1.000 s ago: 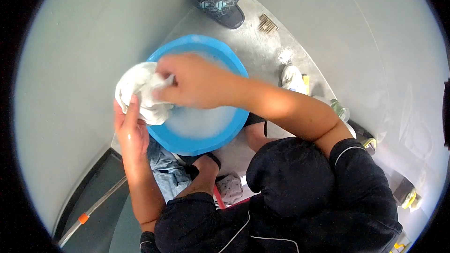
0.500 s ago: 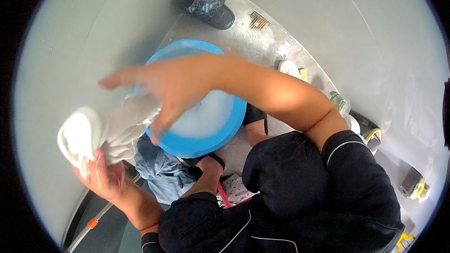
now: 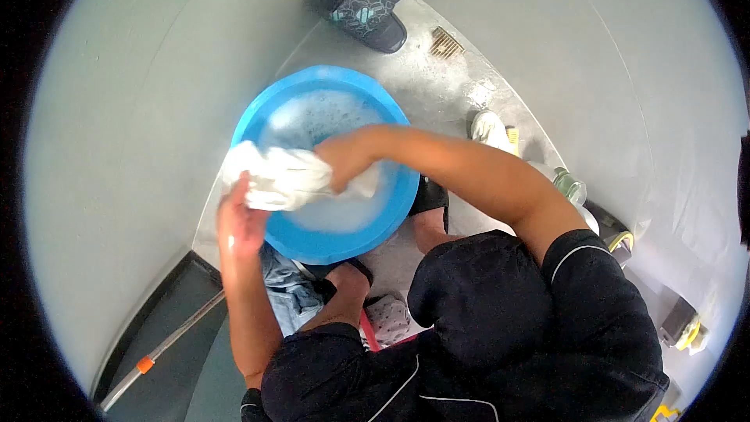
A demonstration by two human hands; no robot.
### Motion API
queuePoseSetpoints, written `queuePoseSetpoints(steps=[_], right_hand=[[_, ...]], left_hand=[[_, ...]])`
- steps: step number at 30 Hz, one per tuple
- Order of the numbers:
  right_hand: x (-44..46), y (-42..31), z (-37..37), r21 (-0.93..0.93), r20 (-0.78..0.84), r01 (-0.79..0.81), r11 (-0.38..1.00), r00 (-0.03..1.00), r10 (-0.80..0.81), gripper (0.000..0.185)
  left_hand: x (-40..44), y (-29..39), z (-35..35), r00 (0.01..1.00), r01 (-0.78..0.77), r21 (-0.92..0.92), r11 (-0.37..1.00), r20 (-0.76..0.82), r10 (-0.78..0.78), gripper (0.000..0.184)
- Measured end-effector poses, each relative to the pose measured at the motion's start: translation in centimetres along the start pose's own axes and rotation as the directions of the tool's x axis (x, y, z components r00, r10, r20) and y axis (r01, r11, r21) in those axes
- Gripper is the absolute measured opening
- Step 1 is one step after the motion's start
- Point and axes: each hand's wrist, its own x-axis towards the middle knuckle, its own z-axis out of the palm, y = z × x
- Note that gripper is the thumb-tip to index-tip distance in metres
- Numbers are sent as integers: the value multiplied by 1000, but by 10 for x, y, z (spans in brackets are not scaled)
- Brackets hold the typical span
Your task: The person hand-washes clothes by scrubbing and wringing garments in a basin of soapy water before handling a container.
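A bunched white cloth (image 3: 285,178) stretches over the left part of a blue basin (image 3: 336,252) that holds cloudy, sudsy water (image 3: 336,215). My left hand (image 3: 244,219) grips the cloth's outer end near the basin's left rim. Above the water, my right hand (image 3: 348,158) is closed on the other end of the cloth. Its fingertips are partly hidden and a little blurred. The cloth's exact kind does not show.
Dark patterned slippers (image 3: 361,12) lie by the wall near a floor drain (image 3: 446,43). A white shoe (image 3: 490,130) and a clear container (image 3: 569,185) stand to the right. Blue denim-like fabric (image 3: 289,289) is below the basin, and a pole (image 3: 180,332) leans at lower left.
My left hand has brought the white cloth rightward and up, from beside the wall to over the basin. My right hand, spread and blurred before, has moved right and closed on the cloth.
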Motion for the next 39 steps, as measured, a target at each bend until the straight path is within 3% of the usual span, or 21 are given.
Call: queuePoseSetpoints(steps=[1, 2, 4, 5, 7, 8, 9, 11, 12, 15, 18, 20, 24, 27, 28, 30, 31, 34, 36, 37, 39], right_hand=[[0, 5, -10, -197, 161, -150, 969, 970, 183, 65], [2, 13, -16, -196, 170, -146, 970, 969, 180, 65], [10, 40, -16, 0, -324, -266, 964, 912, 251, 68], [21, 48, 0, -8, -317, -265, 964, 915, 249, 68], [48, 65, 38, -277, -818, -463, 842, 573, 46, 66], [43, 55, 37, -234, -639, -437, 869, 742, 201, 69], [44, 61, 28, -242, -636, -432, 869, 747, 194, 69], [47, 82, 12, -208, -168, -164, 964, 977, 129, 78], [43, 86, 17, -66, -405, -287, 956, 883, 237, 80], [52, 73, 44, 178, -593, -335, 925, 713, 373, 74], [36, -11, 76, -125, -517, -137, 983, 855, 53, 54], [11, -78, 89, -271, -363, -109, 956, 932, 4, 39], [1, -119, 94, -451, -303, -5, 893, 942, -148, 32], [32, -79, 102, -615, -436, 19, 788, 824, -361, 32], [30, -84, 90, -616, -430, 26, 787, 827, -363, 32], [25, -87, 58, -378, -481, -211, 901, 877, 3, 37], [29, -74, 48, -383, -484, -208, 900, 875, -3, 37], [41, -9, 26, -523, -486, -219, 824, 871, -77, 44], [45, 26, 18, -39, -462, -152, 988, 879, 117, 54], [48, 35, 27, -16, -456, -156, 988, 880, 131, 54], [56, 46, 29, 93, -837, -523, 847, 420, 351, 66]], left_hand=[[12, -17, 1, 994, 73, -120, 990, 96, -61, 47], [21, -30, 1, 996, 42, -196, 980, 85, -26, 48], [40, -51, -6, 995, -40, -342, 939, 68, 68, 51], [49, -61, -11, 990, -92, -413, 906, 62, 128, 53], [62, -68, -25, 993, 6, -439, 898, 107, 46, 62], [65, -71, -17, 994, -5, -433, 901, 94, 51, 67], [66, -74, -11, 995, -14, -426, 905, 81, 54, 71], [60, -71, -6, 998, -12, -349, 937, 59, 35, 81], [62, -72, -7, 996, 59, -352, 934, 80, -33, 86], [65, -75, 1, 986, 156, -372, 915, 119, -120, 95], [77, -71, -2, 967, 191, -384, 903, 232, -106, 102], [66, -59, 7, 955, 226, -412, 883, 274, -116, 107], [53, -61, 6, 805, 402, -541, 739, 593, -4, 84], [69, -58, -4, 805, 353, -498, 792, 593, 14, 66], [47, -49, 18, 920, 223, -442, 869, 389, -38, 51], [56, -69, 5, 972, 118, -443, 889, 236, -12, 49], [60, -71, 5, 996, 14, -424, 905, 84, 24, 48], [56, -79, 9, 994, -26, -428, 904, 87, 70, 46], [59, -91, -7, 990, -114, -413, 904, 34, 140, 53], [48, -86, -2, 989, -144, -362, 921, -9, 151, 64], [47, -83, -9, 998, -55, -384, 922, -56, 36, 75]])
